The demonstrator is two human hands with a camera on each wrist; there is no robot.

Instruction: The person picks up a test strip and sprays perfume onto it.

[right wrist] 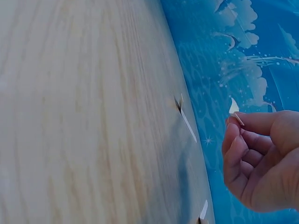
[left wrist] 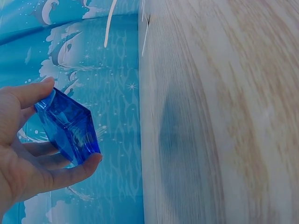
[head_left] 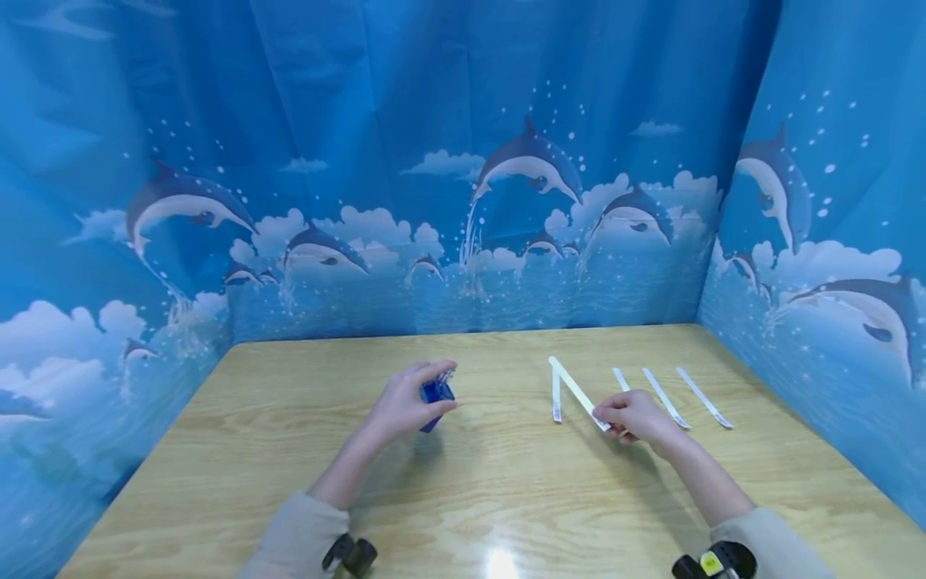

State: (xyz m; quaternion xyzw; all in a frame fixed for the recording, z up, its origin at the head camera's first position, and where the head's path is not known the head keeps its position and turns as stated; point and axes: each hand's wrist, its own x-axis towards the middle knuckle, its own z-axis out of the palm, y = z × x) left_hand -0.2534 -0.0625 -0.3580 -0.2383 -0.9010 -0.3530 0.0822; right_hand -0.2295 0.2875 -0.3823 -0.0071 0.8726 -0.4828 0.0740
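My left hand (head_left: 411, 406) holds a blue see-through bottle (left wrist: 70, 123) with flat, angled sides, raised above the table. Thumb and fingers grip it from opposite sides in the left wrist view. A small clear part shows at its upper end in the head view. Between thumb and fingertips, my right hand (head_left: 637, 416) pinches the near end of a long white paper strip (head_left: 575, 388). That strip slants away to the left, its far end overlapping another white strip on the table (head_left: 556, 398). In the right wrist view the pinched strip (right wrist: 234, 107) appears nearly end-on.
More white strips lie in a slanted row at the right, among them a middle one (head_left: 664, 396) and the rightmost one (head_left: 703, 397). The wood-grain table (head_left: 289, 418) meets a blue dolphin-print curtain (head_left: 405, 201) at its back and sides.
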